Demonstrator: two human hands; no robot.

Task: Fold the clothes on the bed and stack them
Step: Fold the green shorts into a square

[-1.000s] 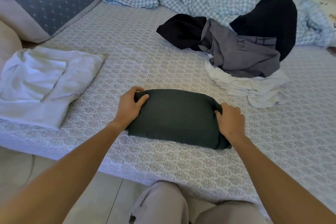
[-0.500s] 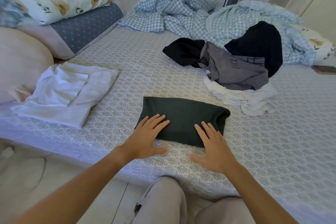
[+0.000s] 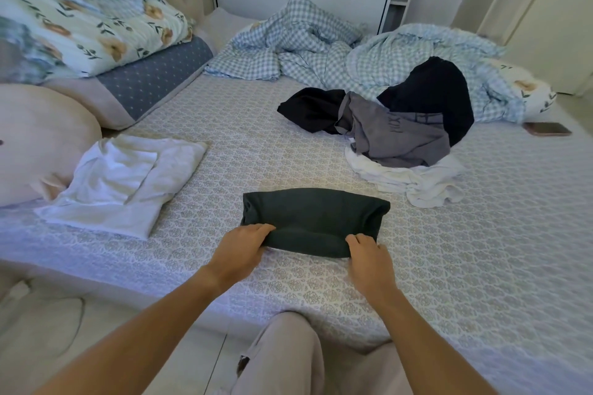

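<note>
Both hands went from lying flat to pinching: left hand (image 3: 239, 248) and right hand (image 3: 369, 255) each grip the dark green fold's (image 3: 316, 218) near edge. It lies long-axis left-right near the bed (image 3: 481, 266) edge, open sheet all around.

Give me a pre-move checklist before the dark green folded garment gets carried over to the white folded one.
1. Left hand grips the near left edge of the dark green garment: ok.
2. Right hand grips the near right edge: ok.
3. Garment folded into a compact rectangle: ok.
4. Fingers under all the layers, so the fold will not open when lifted: cannot tell.
5. White folded garment lies flat on the bed, its top bare to receive the stack: ok.
6. Path to the left over the bed free of other clothes; unfolded pile lies to the far right: ok.
</note>
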